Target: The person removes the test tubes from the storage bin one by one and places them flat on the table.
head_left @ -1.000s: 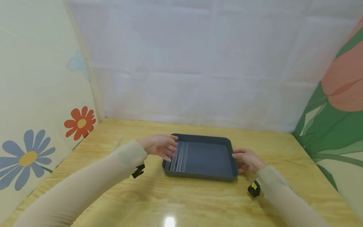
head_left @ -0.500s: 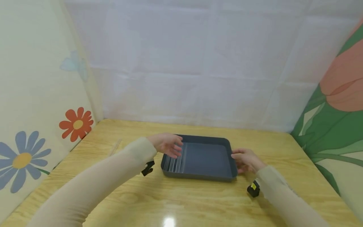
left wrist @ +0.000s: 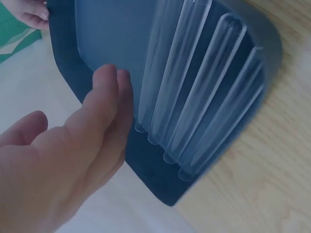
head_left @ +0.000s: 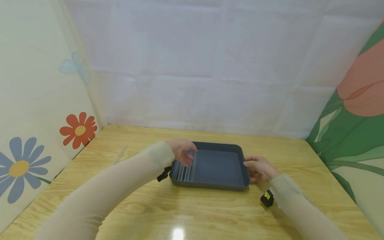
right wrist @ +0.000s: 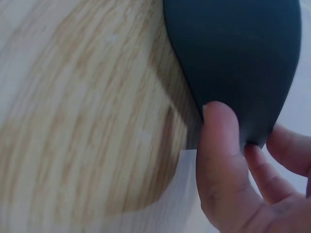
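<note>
On the wooden bench (head_left: 210, 213) the right hand (head_left: 258, 169) grips the dark tray (head_left: 219, 165) by its right wall; the left hand (head_left: 182, 151) hovers, fingers (left wrist: 109, 104) relaxed, over clear tubes (left wrist: 194, 92) (four lying side by side) at the tray's left end.

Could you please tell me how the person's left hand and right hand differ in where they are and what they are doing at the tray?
The left hand hovers over the tray at its left end, above the clear tubes, while the right hand sits at the right end. The left hand's fingers are straight and hold nothing; the right hand's thumb and fingers press the tray's outer wall. Both wear beige sleeves and a wrist camera.
</note>
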Demonstrator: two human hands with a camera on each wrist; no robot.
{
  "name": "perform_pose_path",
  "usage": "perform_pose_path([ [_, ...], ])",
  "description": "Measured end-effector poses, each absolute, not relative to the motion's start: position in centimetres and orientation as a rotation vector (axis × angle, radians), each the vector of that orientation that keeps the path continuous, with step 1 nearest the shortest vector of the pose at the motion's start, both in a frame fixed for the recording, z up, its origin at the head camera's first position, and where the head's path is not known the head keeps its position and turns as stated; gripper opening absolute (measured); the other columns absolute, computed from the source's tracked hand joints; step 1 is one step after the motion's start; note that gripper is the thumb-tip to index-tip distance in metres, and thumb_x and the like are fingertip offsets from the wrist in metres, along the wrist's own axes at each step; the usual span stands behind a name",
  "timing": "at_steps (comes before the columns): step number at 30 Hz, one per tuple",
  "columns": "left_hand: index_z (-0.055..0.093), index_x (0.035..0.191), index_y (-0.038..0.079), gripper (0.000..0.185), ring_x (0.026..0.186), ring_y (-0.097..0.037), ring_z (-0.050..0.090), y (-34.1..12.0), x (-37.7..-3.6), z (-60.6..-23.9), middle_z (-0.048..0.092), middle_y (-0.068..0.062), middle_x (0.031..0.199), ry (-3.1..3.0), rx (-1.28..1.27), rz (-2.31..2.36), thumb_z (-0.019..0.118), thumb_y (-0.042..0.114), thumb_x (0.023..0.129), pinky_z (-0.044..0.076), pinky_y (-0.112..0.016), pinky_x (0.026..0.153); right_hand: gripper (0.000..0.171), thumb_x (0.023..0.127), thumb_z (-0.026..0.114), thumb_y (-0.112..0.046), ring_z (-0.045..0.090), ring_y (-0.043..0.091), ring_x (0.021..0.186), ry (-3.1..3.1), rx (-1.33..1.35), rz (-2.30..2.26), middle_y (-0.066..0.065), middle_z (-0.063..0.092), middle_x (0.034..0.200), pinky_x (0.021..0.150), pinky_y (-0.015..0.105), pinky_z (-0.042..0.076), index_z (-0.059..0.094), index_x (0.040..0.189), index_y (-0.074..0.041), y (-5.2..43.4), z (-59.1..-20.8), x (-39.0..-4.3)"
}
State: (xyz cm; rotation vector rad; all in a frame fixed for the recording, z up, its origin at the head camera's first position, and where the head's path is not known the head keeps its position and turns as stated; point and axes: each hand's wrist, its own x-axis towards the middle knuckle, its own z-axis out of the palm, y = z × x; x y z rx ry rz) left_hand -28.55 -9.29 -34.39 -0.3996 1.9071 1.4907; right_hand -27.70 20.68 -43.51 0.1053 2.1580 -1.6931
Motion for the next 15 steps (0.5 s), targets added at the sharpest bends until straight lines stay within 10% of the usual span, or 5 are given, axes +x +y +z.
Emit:
perform_pose_path([
  [15,0.026,0.152,0.004,0.061,0.131,-0.050,0.036,-7.5,-29.5,-35.8,0.033,-0.034,0.145,2.019,-0.552,1.517,0.054,0.013,0.099,0.036,-0.057,0.104,0.043,0.098,0.055,-0.009,0.065,0.019,0.075,2.163,0.134,-1.715,0.008,0.069,0.089,0.055,0.035,0.054,0.043,0.136,0.007,20.4,-43.8,-27.7],
])
